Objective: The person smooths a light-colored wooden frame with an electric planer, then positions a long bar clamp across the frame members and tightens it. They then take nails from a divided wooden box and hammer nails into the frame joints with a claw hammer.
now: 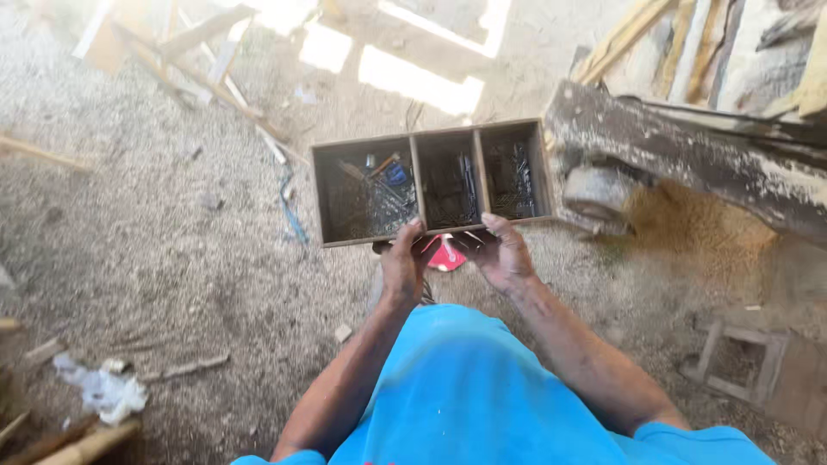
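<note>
A dark wooden box [415, 134] with three compartments hangs level above the sawdust floor. My left hand [401, 263] and my right hand [502, 252] both grip its near wall, thumbs over the rim. The left compartment holds mixed tools and small parts, one of them blue. The middle and right compartments hold heaps of dark nails or screws. A red object [446, 256] shows just below the box between my hands. My blue shirt fills the bottom of the view.
A weathered wooden beam [689, 155] and stacked planks [706, 43] stand at the right, with a sawdust pile [698, 228] under them. Loose sticks [198, 77] lie at the back left. White crumpled paper [108, 392] lies at the lower left, a small wooden frame [736, 362] at the lower right.
</note>
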